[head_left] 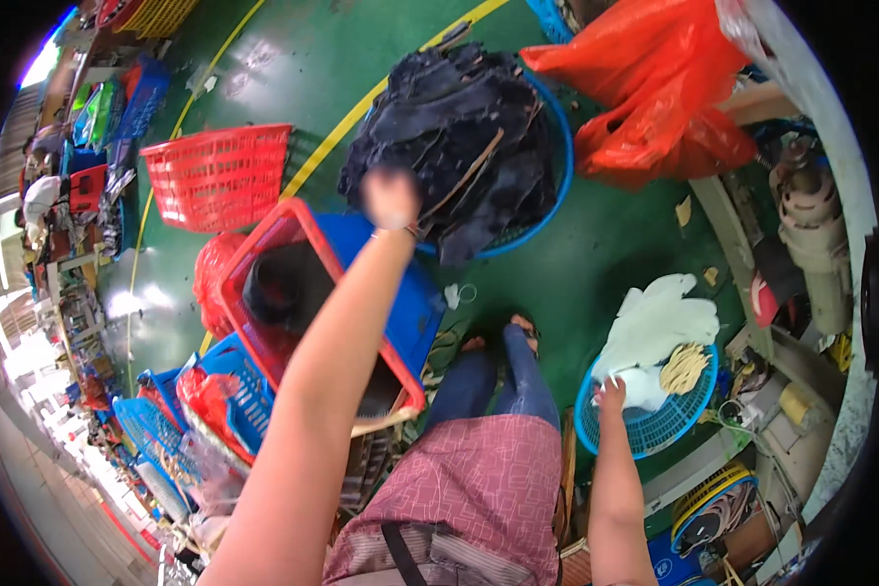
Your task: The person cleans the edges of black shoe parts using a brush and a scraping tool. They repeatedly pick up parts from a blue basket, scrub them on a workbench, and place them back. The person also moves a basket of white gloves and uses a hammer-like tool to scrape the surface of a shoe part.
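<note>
My left arm reaches forward to a heap of dark navy, irregular flat pieces (pixel 459 107), which look like cloth or leather scraps. My left hand (pixel 391 198) is at the heap's near left edge; blur hides its fingers. Beneath the heap, a round blue basket (pixel 564 146) shows its rim on the right. Lower right, my right hand (pixel 610 394) rests with fingers apart against white material (pixel 643 387) inside a blue mesh basket (pixel 645 435). Pale green-white flat pieces (pixel 659 317) and a bundle of cream strips (pixel 686 369) lie in that basket too.
A red basket (pixel 220 176) stands on the green floor (pixel 303 59) at left. Close to my left arm are a tilted red-rimmed bin (pixel 293 210) and a blue bin (pixel 391 264). A red plastic bag (pixel 654 78) lies far right. Machinery (pixel 811 225) lines the right side.
</note>
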